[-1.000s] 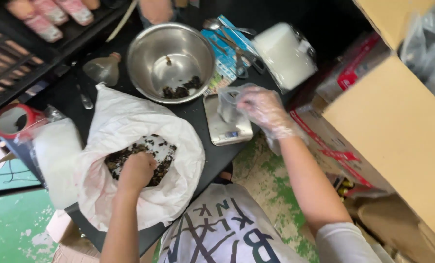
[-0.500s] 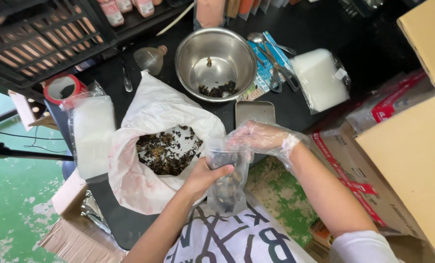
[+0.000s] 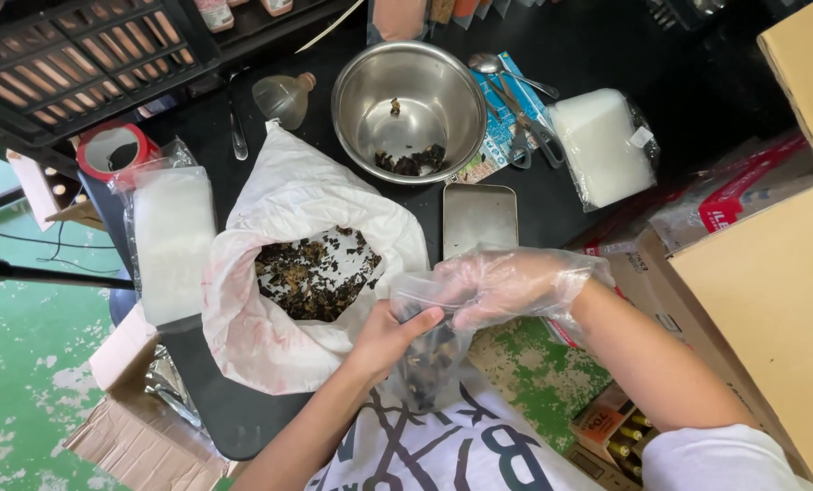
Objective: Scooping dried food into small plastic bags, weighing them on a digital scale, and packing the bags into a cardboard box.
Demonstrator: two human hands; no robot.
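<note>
The black table (image 3: 243,409) carried everything, and the biggest thing on it was the white sack (image 3: 279,336), its mouth spread wide over a heap of dark dried leaves (image 3: 311,273). At 12 o'clock from the sack stood the steel bowl (image 3: 408,109) with a few leaves left in its bottom, and at 3 o'clock lay the small flat metal tray (image 3: 480,218). Off the table's near edge, at about 4 o'clock from the sack's mouth, the small clear bag (image 3: 425,355) hung upright, its long axis running from 12 down to 6, the opening on top and dark leaves settled low. The 2 hands met at that opening. The right hand (image 3: 506,286), in a thin plastic glove, was clamped on the rim from 2 o'clock; the bare left hand (image 3: 390,335) was closed on the bag's side from 8 o'clock, thumb pressed across the front. The left hand lay nearer the sack
</note>
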